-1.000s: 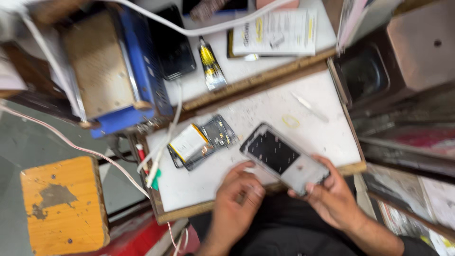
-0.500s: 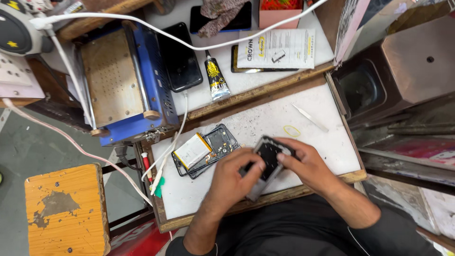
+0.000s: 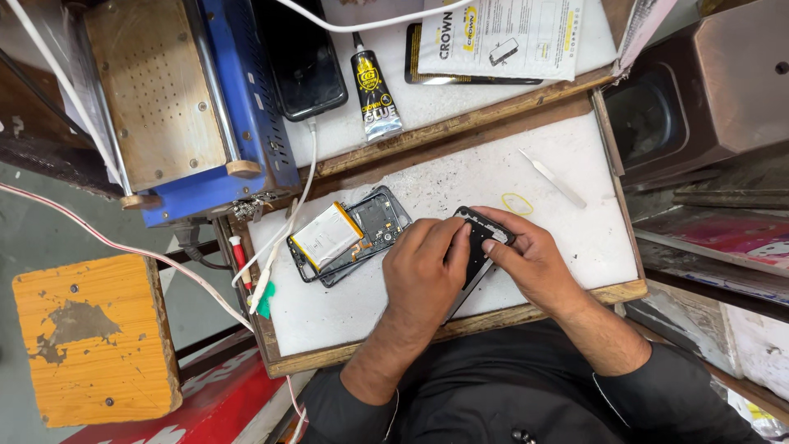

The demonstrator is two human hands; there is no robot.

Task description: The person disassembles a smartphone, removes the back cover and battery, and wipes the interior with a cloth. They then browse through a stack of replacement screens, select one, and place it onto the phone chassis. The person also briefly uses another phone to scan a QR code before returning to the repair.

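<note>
Both of my hands rest on a dark phone screen panel [image 3: 479, 239] that lies on the white work board [image 3: 460, 177]. My left hand [image 3: 423, 275] covers its lower half and presses it down. My right hand [image 3: 526, 259] grips its upper right edge, with the thumb on its face. To the left of my hands lies an opened phone body [image 3: 349, 234] showing a silver battery with a yellow rim. Much of the panel is hidden under my fingers.
Metal tweezers [image 3: 552, 178] and a yellow rubber band [image 3: 518, 204] lie on the board's far right. Behind it are a glue tube [image 3: 376, 88], a black phone [image 3: 306, 57], a printed packet [image 3: 501, 37] and a blue machine [image 3: 185, 103]. A yellow stool [image 3: 90, 337] stands to the left.
A second ago I held the panel raised near the board's front edge. It has since come down flat on the board, and both hands have closed over it.
</note>
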